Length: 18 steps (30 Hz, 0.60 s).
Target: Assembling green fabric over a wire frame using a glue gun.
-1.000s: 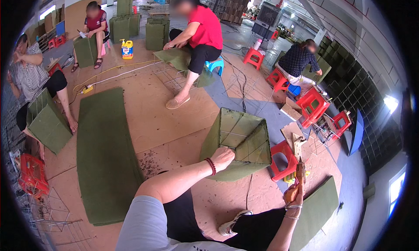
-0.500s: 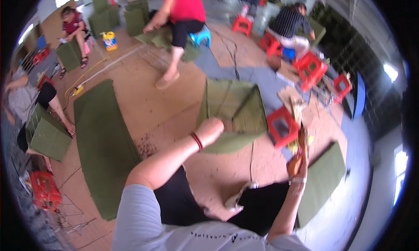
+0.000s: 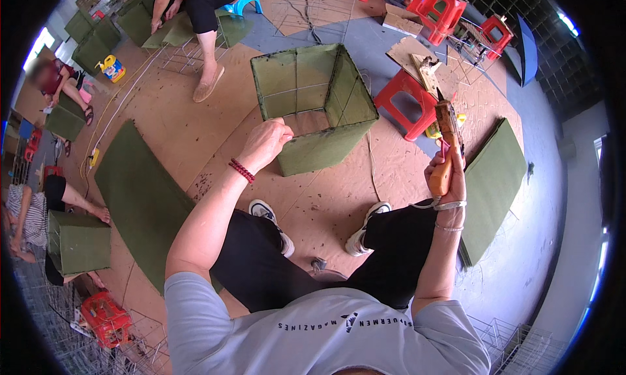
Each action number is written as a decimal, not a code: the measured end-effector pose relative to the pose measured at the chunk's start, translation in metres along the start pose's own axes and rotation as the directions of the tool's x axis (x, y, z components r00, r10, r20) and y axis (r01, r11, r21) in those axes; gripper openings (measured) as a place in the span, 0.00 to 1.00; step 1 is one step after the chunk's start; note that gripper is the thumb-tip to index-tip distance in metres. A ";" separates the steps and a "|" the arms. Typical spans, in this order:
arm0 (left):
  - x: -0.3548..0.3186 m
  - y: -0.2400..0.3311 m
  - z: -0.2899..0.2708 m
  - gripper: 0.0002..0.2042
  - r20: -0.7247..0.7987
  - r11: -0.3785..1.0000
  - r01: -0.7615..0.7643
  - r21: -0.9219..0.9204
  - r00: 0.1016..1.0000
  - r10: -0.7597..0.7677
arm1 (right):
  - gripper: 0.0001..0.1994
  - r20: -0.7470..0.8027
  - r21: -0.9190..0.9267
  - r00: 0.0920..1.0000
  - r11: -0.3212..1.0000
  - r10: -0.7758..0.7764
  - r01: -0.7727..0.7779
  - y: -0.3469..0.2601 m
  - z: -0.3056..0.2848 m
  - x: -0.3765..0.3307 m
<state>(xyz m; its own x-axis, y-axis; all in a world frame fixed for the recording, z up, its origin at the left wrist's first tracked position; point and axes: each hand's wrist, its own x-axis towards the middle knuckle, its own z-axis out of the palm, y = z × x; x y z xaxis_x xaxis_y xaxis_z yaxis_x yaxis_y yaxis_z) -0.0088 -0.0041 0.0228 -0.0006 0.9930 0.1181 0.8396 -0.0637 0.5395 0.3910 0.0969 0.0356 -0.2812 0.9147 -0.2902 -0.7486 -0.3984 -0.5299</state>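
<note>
The left hand (image 3: 265,143) curls its fingers at the near rim of the open green box (image 3: 329,148); whether it pinches the edge, I cannot tell. The right hand (image 3: 458,179) grips an orange-handled, gun-shaped tool (image 3: 447,122). The box, on the floor's cardboard (image 3: 313,222) ahead, looks light, stiff along its wired edges, likely easily dented mid-panel; rim or corners seem the safest hold.

The person's 2 hands (image 3: 266,143) (image 3: 453,176), 2 sneakers (image 3: 266,213) (image 3: 358,239) (1 pair), 1 glue gun (image 3: 448,124) and 1 blue stool (image 3: 245,1) show.
</note>
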 end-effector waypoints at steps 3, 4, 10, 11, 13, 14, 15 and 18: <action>0.001 -0.003 0.002 0.06 0.001 0.997 -0.030 0.073 1.000 0.030 | 0.17 0.059 -0.010 0.998 1.000 0.013 -0.012 0.001 0.009 -0.005; 0.002 -0.001 0.001 0.06 0.021 0.996 -0.012 0.092 1.000 0.011 | 0.18 0.056 0.001 0.998 1.000 0.017 -0.017 0.002 0.009 -0.005; 0.006 0.004 -0.001 0.06 0.022 0.996 -0.008 0.083 1.000 0.006 | 0.19 0.052 -0.014 0.999 1.000 -0.011 0.012 0.001 0.011 -0.004; 0.007 0.009 -0.002 0.06 0.009 0.997 -0.005 0.075 1.000 0.004 | 0.19 0.052 -0.012 0.999 1.000 -0.015 0.015 0.001 0.012 -0.003; 0.008 0.019 -0.005 0.06 0.025 0.995 0.015 0.098 1.000 -0.018 | 0.18 0.040 -0.028 0.999 1.000 -0.009 0.010 0.001 0.014 -0.003; 0.008 0.022 -0.005 0.07 0.040 0.992 0.038 0.121 0.998 -0.043 | 0.18 0.042 -0.027 0.999 1.000 -0.012 0.013 0.000 0.013 -0.003; 0.009 0.022 -0.005 0.07 0.035 0.991 0.034 0.126 0.999 -0.038 | 0.18 0.035 -0.013 0.999 1.000 0.011 -0.010 0.002 0.011 -0.001; 0.010 0.015 0.006 0.08 0.018 0.986 0.011 0.164 1.000 -0.014 | 0.15 0.020 0.019 0.999 0.999 0.039 -0.040 0.003 0.011 0.001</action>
<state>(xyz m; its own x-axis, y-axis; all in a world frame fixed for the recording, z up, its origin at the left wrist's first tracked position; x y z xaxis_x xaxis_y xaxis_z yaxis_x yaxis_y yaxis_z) 0.0069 0.0050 0.0275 -0.0025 0.9955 0.0951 0.9172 -0.0356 0.3968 0.3820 0.0978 0.0426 -0.3222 0.8994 -0.2953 -0.7482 -0.4330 -0.5026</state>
